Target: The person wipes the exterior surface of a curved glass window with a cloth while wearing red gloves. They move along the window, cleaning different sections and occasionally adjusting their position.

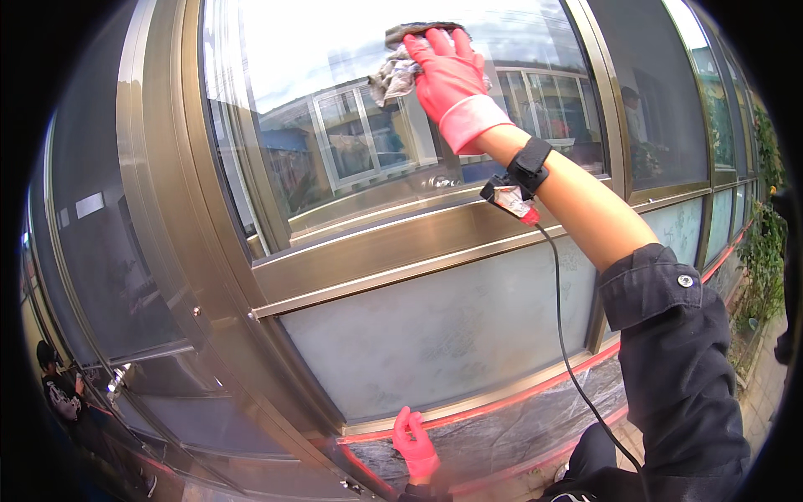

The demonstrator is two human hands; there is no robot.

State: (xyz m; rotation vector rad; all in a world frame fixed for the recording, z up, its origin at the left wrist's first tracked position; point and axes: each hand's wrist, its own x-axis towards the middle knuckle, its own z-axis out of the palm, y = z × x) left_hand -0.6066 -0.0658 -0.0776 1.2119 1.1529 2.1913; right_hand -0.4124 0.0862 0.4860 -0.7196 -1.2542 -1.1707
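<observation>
In a pink rubber glove, my right hand [446, 81] presses a crumpled grey cloth [395, 78] against the upper window pane [351, 56]. Its fingers are spread over the cloth, which hides part of the glass. Lower down, my left hand [414, 444], gloved in the same pink, hangs with bent fingers in front of the plastic-covered strip [502, 433] beneath the frosted lower pane [458, 332]. Nothing shows in the left hand. On my right wrist a black strap [530, 164] carries a small device [511, 199].
A black cable [564, 326] runs from the wrist device down past my sleeve [677, 370]. Leftward stands a metal-framed door with a handle [118, 379], and a person [59, 392] is beyond it. Green plants [762, 251] grow along the paving at right.
</observation>
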